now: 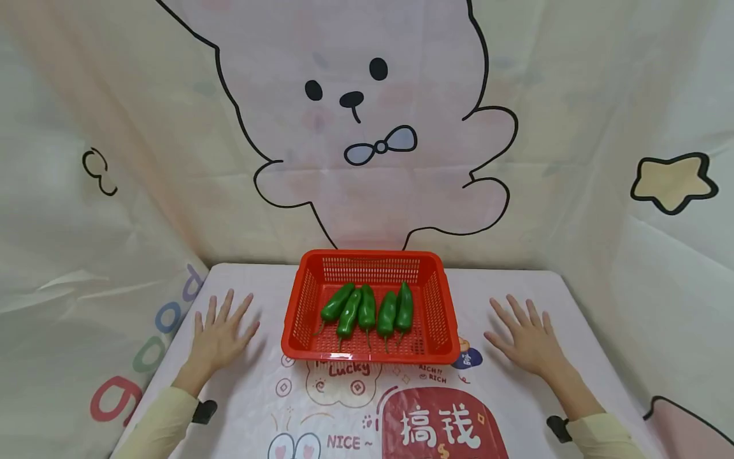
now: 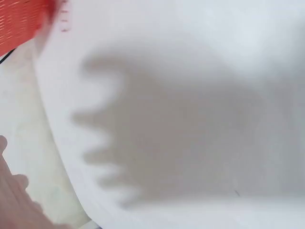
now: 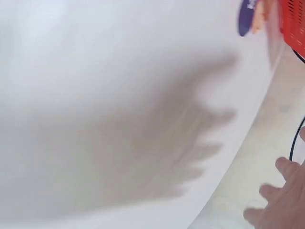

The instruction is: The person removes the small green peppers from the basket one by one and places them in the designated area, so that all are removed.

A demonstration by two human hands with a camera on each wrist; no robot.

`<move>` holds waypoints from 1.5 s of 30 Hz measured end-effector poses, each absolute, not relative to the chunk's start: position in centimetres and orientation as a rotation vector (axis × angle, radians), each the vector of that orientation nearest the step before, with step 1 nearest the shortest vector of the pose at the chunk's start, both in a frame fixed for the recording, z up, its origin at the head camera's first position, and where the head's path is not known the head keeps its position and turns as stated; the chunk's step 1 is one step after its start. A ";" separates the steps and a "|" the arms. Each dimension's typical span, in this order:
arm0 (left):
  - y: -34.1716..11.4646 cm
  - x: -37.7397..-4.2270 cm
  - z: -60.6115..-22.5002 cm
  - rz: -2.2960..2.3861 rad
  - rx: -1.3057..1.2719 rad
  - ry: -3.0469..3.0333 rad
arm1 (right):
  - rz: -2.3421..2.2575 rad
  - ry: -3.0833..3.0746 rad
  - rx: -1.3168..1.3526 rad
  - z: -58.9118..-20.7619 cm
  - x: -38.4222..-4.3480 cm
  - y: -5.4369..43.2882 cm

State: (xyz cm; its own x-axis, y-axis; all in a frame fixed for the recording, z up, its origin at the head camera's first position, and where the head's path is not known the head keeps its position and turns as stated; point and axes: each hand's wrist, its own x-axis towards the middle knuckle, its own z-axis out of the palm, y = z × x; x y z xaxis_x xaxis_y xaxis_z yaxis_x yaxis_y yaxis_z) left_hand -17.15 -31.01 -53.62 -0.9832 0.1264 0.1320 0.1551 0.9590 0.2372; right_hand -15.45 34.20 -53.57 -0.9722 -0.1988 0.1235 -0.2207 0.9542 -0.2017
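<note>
A red plastic basket (image 1: 369, 355) stands at the back middle of the table in the head view. Several green peppers (image 1: 367, 309) lie side by side on its floor, stems toward the front. To the basket's left, my left hand (image 1: 220, 339) is held over the table with fingers spread, touching nothing I can see. My right hand (image 1: 530, 341) is spread the same way on the basket's right side. Each wrist view catches only part of its hand, the left fingers (image 2: 19, 183) and the right fingers (image 3: 276, 195), with a hand-shaped shadow on the white surface.
The white tabletop (image 1: 252, 408) carries printed drawings and lettering, including a red patch (image 1: 441, 424) near the front. Patterned cloth (image 1: 367, 191) hangs behind the table and along both sides. The basket sits close to the back edge.
</note>
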 end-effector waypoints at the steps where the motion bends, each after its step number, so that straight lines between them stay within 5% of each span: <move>1: -30.9 -17.4 -53.4 -0.498 -0.226 -2.983 | 0.389 -3.003 0.332 -53.2 -15.6 34.1; 15: -26.7 -19.7 -50.7 -2.173 -0.059 -2.462 | 1.342 -2.644 0.379 -50.2 -17.8 32.7; 25: -22.4 -20.9 -53.2 -2.297 -0.039 -2.489 | 1.682 -2.477 0.423 -49.0 -19.3 28.8; 45: -22.2 -20.6 -53.8 -2.025 -0.125 -2.567 | 1.830 -2.391 0.525 -47.3 -21.7 22.7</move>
State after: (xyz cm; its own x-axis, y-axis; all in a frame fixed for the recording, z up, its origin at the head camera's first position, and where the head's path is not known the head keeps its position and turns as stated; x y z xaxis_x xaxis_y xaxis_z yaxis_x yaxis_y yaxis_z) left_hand -20.65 -22.20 -53.81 -0.9886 0.1405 -0.0550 -0.0208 0.2344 0.9719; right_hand -21.72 22.68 -47.33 -0.9375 -0.2173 0.2719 -0.3191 0.2253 -0.9205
